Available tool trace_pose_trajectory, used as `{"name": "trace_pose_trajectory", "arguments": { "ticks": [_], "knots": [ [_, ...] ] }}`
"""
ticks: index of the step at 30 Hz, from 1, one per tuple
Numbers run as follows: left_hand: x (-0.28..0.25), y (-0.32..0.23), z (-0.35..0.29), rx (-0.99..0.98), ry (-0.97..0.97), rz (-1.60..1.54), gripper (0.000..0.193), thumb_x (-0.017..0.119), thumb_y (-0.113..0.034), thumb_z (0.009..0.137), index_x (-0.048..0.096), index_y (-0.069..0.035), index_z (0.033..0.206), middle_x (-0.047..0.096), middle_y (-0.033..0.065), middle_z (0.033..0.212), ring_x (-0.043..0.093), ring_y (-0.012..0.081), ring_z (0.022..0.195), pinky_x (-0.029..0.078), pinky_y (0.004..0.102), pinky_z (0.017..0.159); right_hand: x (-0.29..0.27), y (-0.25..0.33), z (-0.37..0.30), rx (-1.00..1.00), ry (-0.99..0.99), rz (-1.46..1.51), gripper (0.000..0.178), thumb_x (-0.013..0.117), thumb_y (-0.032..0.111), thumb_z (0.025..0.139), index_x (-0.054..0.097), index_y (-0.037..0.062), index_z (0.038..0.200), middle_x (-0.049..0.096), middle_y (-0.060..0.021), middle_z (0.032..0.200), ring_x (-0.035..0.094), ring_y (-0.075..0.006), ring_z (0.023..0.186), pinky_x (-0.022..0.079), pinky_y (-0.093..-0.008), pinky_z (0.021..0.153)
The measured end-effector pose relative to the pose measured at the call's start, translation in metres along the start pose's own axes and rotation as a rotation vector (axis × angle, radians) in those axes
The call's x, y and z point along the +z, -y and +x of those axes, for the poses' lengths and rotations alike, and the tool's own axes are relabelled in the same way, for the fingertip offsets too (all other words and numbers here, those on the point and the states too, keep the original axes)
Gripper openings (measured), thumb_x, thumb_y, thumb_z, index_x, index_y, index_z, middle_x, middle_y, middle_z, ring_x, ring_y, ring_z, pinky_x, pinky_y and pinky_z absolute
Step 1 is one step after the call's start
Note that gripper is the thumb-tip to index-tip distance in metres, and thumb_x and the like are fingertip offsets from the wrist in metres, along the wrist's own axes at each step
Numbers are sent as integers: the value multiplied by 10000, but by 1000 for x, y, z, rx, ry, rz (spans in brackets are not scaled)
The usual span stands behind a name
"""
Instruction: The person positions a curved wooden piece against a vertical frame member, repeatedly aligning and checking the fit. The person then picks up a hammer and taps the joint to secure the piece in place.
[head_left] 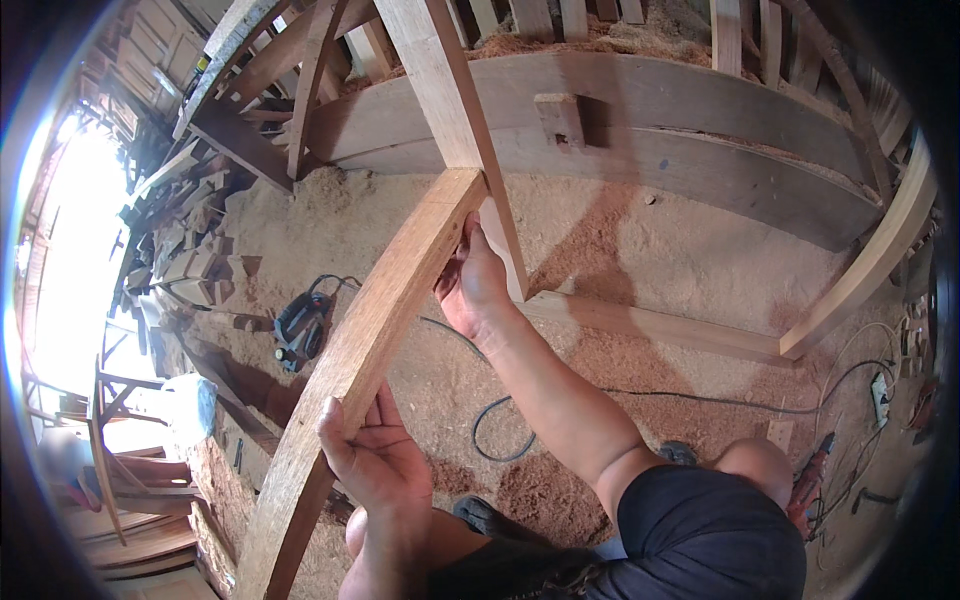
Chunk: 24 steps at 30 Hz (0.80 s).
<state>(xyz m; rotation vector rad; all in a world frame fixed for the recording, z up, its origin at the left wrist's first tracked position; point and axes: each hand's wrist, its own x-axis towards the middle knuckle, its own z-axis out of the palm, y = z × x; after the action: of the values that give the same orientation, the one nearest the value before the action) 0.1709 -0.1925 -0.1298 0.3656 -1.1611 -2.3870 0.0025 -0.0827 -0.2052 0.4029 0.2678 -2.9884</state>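
A long, slightly curved wooden beam (375, 315) runs from the lower left up to a pale wooden post (450, 110), its far end meeting the post's face. My left hand (385, 460) grips the beam's near part, thumb on the upper face and fingers under it. Close to the joint, my right hand (475, 280) holds the beam's right side; some of its fingertips are hidden behind the wood. From the post's foot a lower rail (660, 330) extends right along the ground to a curved wooden upright (865, 270).
A corded power tool (303, 325) lies on the sawdust-covered floor (680, 230) left of the beam. Its dark cable (700, 402) loops across the ground. Wide curved planks (700, 165) stand at the back, with a small wooden block (560, 120) on them. Wood offcuts (195, 265) pile up at left.
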Motion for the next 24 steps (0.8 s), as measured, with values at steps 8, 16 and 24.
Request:
{"name": "trace_pose_trajectory", "arguments": {
  "ticks": [8,16,24],
  "knots": [
    [10,0,-12,-18,4,16,425,629,-202,976,529,97,1261,615,215,1325,603,257,1272,469,367,1156,-11,3,-1,-8,52,-67,501,333,509,1105,491,103,1352,570,-42,1164,588,-112,974,502,-297,797],
    [14,-1,-16,-24,32,22,451,642,-203,971,513,95,1284,607,212,1330,597,252,1277,467,366,1157,-4,10,-6,10,36,-38,386,404,521,1090,550,260,845,496,138,643,551,-32,659,443,-242,597],
    [10,0,-12,-18,33,18,450,659,-216,967,518,82,1273,614,192,1311,593,259,1278,480,373,1146,-6,9,-1,2,96,-99,505,358,560,1089,535,142,1312,585,6,1103,553,-73,917,465,-278,791]
  ]
}}
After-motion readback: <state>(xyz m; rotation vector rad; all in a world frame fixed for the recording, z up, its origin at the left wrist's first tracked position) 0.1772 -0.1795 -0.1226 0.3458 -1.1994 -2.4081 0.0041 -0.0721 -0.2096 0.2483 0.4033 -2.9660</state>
